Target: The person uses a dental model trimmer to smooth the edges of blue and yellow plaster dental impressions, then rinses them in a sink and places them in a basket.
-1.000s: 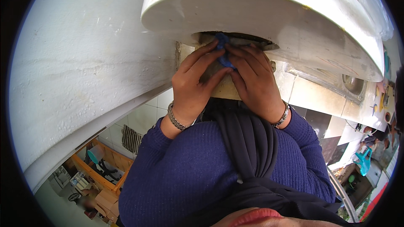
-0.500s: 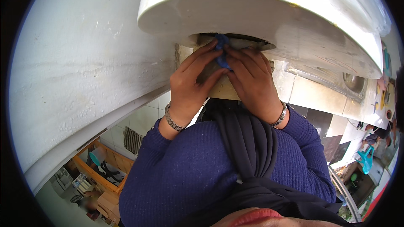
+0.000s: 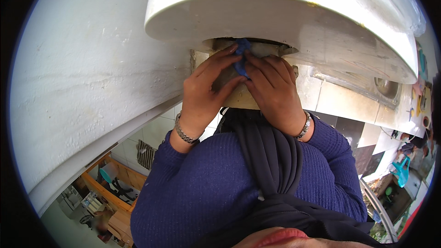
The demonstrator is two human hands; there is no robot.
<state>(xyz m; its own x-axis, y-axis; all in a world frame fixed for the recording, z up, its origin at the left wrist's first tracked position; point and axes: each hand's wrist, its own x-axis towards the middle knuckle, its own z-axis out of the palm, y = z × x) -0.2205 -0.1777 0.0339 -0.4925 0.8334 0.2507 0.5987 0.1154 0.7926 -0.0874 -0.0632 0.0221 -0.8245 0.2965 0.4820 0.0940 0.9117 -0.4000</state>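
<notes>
A small crumpled blue wad [image 3: 241,59] is pinched between my two hands, just under a dark opening [image 3: 280,46] in the underside of a large white rounded casing [image 3: 257,14]. Whether the wad is cloth or thin plastic, I cannot make out. My left hand [image 3: 204,85] grips it from the left, thumb and fingers curved around its edge. From the right, my right hand [image 3: 275,82] presses its fingertips against the same wad. A beige surface [image 3: 243,98] lies beneath my hands. Part of the wad's top reaches up to the opening's rim.
A white wall [image 3: 82,73] with droplet-like marks stands close on my left. To the right, a tiled counter [image 3: 347,98] holds a metal sink [image 3: 387,86]. Farther off are a wooden frame [image 3: 98,180], a turquoise basket [image 3: 402,172], and another person at the lower left.
My hands have shifted very slightly to the left in view, along with the casing. Both keep their grip on the blue wad.
</notes>
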